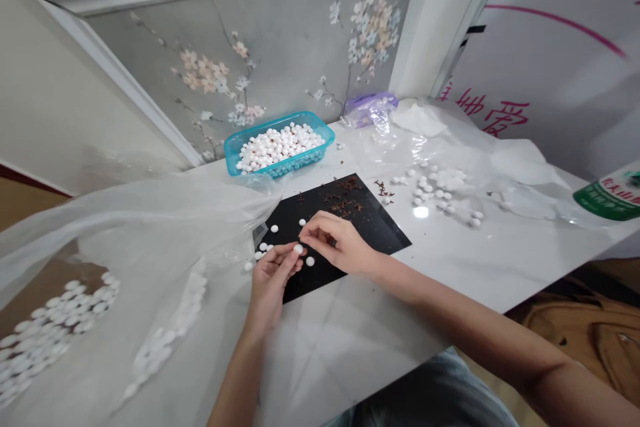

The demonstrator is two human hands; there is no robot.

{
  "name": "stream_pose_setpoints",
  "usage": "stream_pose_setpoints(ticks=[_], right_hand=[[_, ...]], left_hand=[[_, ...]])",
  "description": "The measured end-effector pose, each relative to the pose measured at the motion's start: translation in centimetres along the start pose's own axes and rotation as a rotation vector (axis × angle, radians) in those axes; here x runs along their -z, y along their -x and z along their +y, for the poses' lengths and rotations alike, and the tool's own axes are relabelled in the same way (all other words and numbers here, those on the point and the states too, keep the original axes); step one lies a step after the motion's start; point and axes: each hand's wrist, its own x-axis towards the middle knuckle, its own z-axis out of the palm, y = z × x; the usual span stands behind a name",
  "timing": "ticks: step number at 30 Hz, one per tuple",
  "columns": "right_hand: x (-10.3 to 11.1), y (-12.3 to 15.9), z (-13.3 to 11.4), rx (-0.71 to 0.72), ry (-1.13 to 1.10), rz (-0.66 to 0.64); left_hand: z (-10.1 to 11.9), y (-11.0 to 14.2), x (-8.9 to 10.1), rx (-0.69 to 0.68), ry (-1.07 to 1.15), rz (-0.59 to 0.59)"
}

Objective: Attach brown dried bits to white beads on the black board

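Note:
Between the thumb and fingers of my left hand (276, 273) is a small white ball (299, 249). My right hand (336, 240) is closed in a pinch just above and to the right of that ball; what its fingertips hold, if anything, is too small to make out. Both hands are over a black mat (320, 283) on the white table. Several loose white balls lie on and beside the mat, one (310, 261) just under my hands. Small reddish-brown bits (345, 197) are scattered on the mat's far part.
A blue basket (279, 168) full of white balls stands against the wall. Clear plastic bags with white balls lie at left (165, 233) and right (450, 177). A purple packet (370, 107) is at the back. A green-labelled bottle (610, 197) lies at the right edge.

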Motion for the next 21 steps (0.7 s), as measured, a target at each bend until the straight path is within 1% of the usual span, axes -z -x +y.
stream_pose_setpoints(ticks=[4, 10, 21], right_hand=[[-0.21, 0.12, 0.09, 0.006, 0.003, 0.019], [-0.49, 0.22, 0.07, 0.005, 0.011, -0.015], [-0.84, 0.43, 0.37, 0.003, 0.003, -0.005]], left_hand=[[0.04, 0.0, -0.09, 0.007, 0.004, -0.001], [-0.04, -0.08, -0.09, -0.001, 0.005, 0.011], [-0.24, 0.1, -0.01, -0.013, -0.006, 0.045]])
